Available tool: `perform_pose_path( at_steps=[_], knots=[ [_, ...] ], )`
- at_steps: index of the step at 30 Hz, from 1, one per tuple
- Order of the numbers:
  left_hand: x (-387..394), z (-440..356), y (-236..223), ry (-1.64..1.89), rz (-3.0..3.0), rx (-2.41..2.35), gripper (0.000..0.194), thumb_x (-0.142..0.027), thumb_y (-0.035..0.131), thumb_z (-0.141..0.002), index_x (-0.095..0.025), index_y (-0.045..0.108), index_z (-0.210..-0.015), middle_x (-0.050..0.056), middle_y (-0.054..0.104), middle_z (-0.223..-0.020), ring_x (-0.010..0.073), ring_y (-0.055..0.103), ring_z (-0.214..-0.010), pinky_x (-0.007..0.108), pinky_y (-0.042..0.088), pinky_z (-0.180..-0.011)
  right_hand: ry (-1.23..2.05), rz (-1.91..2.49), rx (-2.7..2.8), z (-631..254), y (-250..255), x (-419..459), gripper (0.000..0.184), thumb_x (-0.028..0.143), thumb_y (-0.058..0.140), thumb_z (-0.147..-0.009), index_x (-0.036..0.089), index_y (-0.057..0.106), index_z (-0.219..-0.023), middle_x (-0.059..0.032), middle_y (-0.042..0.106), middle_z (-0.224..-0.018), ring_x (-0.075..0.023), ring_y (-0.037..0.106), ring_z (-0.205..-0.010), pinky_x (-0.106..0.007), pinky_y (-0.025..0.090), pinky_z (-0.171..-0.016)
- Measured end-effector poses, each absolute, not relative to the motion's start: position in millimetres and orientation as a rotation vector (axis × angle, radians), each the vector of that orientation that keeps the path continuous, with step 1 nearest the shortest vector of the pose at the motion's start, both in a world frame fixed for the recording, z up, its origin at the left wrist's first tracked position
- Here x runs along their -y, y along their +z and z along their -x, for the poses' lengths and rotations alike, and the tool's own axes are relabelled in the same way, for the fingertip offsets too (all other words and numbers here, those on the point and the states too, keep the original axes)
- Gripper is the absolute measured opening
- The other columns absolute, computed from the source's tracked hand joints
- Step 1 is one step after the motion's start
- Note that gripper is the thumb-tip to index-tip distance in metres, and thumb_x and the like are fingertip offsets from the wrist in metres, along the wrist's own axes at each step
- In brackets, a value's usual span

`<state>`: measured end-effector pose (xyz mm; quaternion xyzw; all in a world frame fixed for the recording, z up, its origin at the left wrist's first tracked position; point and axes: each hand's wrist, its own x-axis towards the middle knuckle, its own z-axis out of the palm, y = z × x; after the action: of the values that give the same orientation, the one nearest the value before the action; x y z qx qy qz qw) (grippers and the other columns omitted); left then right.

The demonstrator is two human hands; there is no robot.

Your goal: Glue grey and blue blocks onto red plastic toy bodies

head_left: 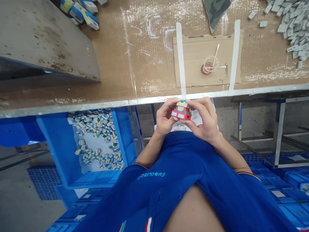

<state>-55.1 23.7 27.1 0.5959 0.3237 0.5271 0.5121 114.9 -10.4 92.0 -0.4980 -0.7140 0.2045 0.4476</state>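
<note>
Just in front of the table's edge, my left hand (165,117) and my right hand (204,119) hold a small toy vehicle piece (181,113) between their fingertips. Its lower part is red with pale blue window panels and a grey band. A white part with yellow and blue markings sits at its top, under my fingers. Both hands are closed, thumbs below and fingers above, covering the piece's ends. Beyond them, a small clear cup (207,68) of reddish-brown liquid stands on taped cardboard (193,53), with two cotton swabs (219,67) at it.
Small grey pieces (294,29) are heaped at the far right. A grey metal box (48,42) stands on the left, with blue, white and yellow toy parts (83,14) behind it. Below left, a blue crate (94,180) contains many small pieces. A camouflage cloth (216,13) lies at the back.
</note>
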Motion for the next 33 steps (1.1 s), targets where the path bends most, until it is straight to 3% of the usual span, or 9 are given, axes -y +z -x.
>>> perform_pose_path(
  at_steps=[5,10,14,17,21,25,29,33],
  knots=[
    [-12,45,31,1.182,-1.278,-0.837,0.064,-0.077,0.058,-0.092,-0.029,0.06,-0.134,0.007,0.07,-0.114,0.0188,0.072,-0.09,0.032,0.061,-0.077,0.416,1.288,1.61,-97,91,10,0.055,0.046,0.071,-0.095,0.03,0.054,-0.144,-0.0106,0.061,-0.119,-0.029,0.064,-0.108,-0.051,0.063,-0.089],
    [-5,40,49,1.124,-1.299,-0.841,0.063,-0.078,0.049,-0.096,-0.03,0.053,-0.136,0.006,0.071,-0.119,0.0208,0.074,-0.101,0.034,0.063,-0.083,0.378,1.182,1.601,-89,92,7,0.063,0.047,0.07,-0.095,0.029,0.046,-0.151,-0.0124,0.069,-0.131,-0.0332,0.066,-0.124,-0.057,0.06,-0.102],
    [-3,43,62,0.978,-1.481,-0.995,0.071,-0.08,0.033,-0.1,-0.026,0.049,-0.144,0.01,0.072,-0.125,0.023,0.075,-0.109,0.035,0.065,-0.079,0.323,1.145,1.622,-86,93,5,0.061,0.046,0.065,-0.098,0.029,0.044,-0.153,-0.0103,0.075,-0.13,-0.0316,0.07,-0.123,-0.056,0.061,-0.103],
    [-1,46,65,0.856,-1.653,-1.071,0.083,-0.079,0.013,-0.102,-0.02,0.037,-0.155,0.017,0.069,-0.135,0.026,0.074,-0.119,0.04,0.066,-0.079,0.351,1.144,1.607,-84,95,5,0.06,0.048,0.066,-0.097,0.032,0.046,-0.152,-0.0092,0.074,-0.135,-0.032,0.071,-0.123,-0.057,0.061,-0.105],
    [-2,48,64,0.83,-1.687,-1.077,0.08,-0.073,0.002,-0.104,-0.024,0.034,-0.158,0.016,0.068,-0.138,0.0258,0.074,-0.122,0.044,0.068,-0.083,0.222,1.134,1.591,-84,102,4,0.056,0.048,0.065,-0.098,0.031,0.051,-0.15,-0.01,0.076,-0.128,-0.033,0.074,-0.117,-0.058,0.066,-0.095],
    [-14,46,67,0.9,-1.576,-0.922,0.072,-0.076,0.021,-0.103,-0.029,0.04,-0.154,0.012,0.073,-0.128,0.0249,0.078,-0.108,0.042,0.069,-0.073,0.188,1.114,1.631,-95,98,-3,0.058,0.049,0.066,-0.097,0.03,0.052,-0.15,-0.0103,0.076,-0.13,-0.0335,0.073,-0.119,-0.059,0.066,-0.095],
    [-30,44,77,0.95,-1.322,-0.594,0.075,-0.079,0.042,-0.097,-0.025,0.051,-0.149,0.013,0.076,-0.12,0.0238,0.08,-0.095,0.036,0.068,-0.071,0.244,1.147,1.655,-108,79,-10,0.057,0.052,0.067,-0.097,0.033,0.051,-0.148,-0.0118,0.068,-0.144,-0.0347,0.07,-0.127,-0.06,0.065,-0.099],
    [-38,45,86,0.969,-1.142,-0.578,0.059,-0.057,0.076,-0.091,-0.022,0.062,-0.136,0.01,0.078,-0.117,0.0205,0.08,-0.1,0.029,0.066,-0.084,0.234,1.152,1.638,-115,77,-11,0.056,0.045,0.067,-0.099,0.033,0.05,-0.151,-0.0133,0.061,-0.154,-0.0338,0.068,-0.132,-0.058,0.066,-0.1]
  ],
)
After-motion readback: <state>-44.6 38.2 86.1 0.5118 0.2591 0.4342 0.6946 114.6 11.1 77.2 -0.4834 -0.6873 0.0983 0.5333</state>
